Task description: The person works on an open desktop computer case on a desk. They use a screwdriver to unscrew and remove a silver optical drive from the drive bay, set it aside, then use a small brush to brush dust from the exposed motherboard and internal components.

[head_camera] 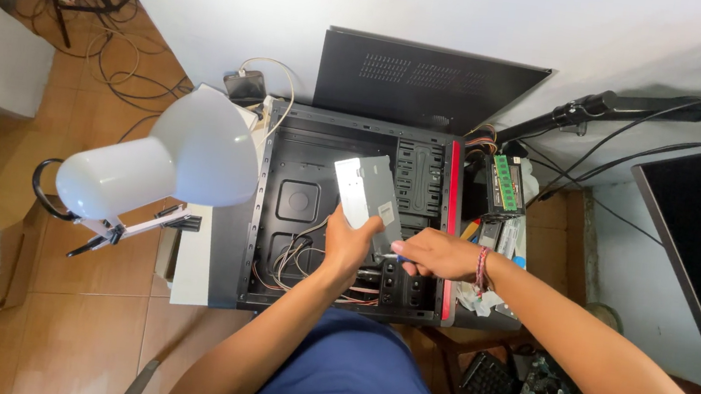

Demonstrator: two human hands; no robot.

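The left hand (351, 243) grips a grey metal drive (371, 198) over the open computer case (358, 136) while the right hand (437, 254) pinches a blue-handled screwdriver (395, 257) at the drive's lower edge.

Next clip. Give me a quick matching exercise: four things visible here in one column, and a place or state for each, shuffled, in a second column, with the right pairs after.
Things:
1. Flat grey metal drive
2. White dome-shaped desk lamp
3. Black perforated side panel
4. Green memory stick

Places or states:
A. Leaning against the white wall behind the case
B. Held in the left hand over the open black computer case
C. Lying to the right of the case's red front edge
D. Standing to the left of the case

Pairs: 1-B, 2-D, 3-A, 4-C
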